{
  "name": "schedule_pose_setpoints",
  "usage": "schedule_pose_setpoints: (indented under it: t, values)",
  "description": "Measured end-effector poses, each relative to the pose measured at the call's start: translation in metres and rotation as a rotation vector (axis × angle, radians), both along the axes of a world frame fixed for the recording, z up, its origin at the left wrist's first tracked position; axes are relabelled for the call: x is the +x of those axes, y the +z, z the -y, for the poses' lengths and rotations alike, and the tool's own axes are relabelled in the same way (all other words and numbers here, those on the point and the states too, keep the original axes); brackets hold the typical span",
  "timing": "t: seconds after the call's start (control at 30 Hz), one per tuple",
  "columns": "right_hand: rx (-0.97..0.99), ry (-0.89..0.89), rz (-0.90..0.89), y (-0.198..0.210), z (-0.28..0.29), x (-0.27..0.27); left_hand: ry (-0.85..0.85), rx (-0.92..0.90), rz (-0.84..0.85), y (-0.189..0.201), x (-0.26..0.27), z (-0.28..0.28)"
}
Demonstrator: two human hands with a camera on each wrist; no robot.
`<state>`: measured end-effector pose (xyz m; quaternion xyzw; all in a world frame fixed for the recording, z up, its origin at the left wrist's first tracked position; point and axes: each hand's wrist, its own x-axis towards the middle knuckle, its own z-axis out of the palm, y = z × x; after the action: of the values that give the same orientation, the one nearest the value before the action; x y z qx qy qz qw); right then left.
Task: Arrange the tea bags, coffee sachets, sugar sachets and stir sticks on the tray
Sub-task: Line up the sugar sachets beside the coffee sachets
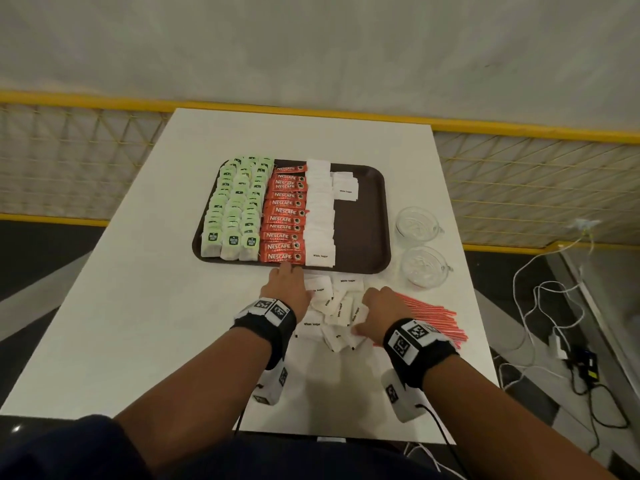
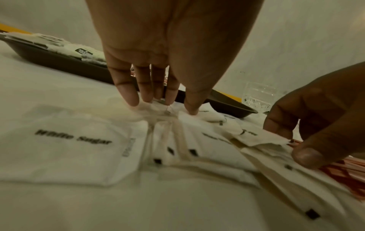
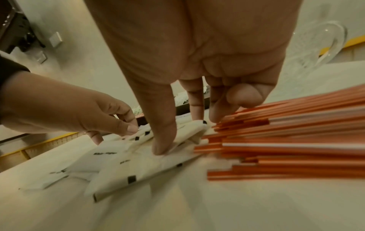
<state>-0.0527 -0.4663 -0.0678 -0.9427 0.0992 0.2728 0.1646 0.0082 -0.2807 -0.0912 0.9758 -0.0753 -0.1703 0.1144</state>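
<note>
White sugar sachets (image 1: 337, 306) lie heaped on the bench between both hands, just near of the tray (image 1: 363, 220); left hand (image 1: 285, 289) presses straight-fingered, right hand (image 1: 381, 308) pinches one.

Fenced recording bay: yellow mesh barrier (image 1: 519, 174), cables (image 1: 554, 306).
</note>
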Motion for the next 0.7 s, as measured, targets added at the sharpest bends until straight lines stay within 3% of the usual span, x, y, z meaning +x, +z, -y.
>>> schedule_pose_setpoints:
  t: [0.27,0.43,0.7]
  values:
    - [0.099,-0.095,0.026,0.001,-0.008,0.001,-0.141,-0.123,-0.106,0.002,0.004,-0.001]
    - [0.054,-0.110,0.016,0.004,-0.018,0.005,-0.193,-0.067,-0.146,0.004,0.007,0.003]
    - [0.034,-0.095,-0.018,-0.005,-0.028,0.016,-0.288,0.004,-0.075,0.007,0.011,0.003]
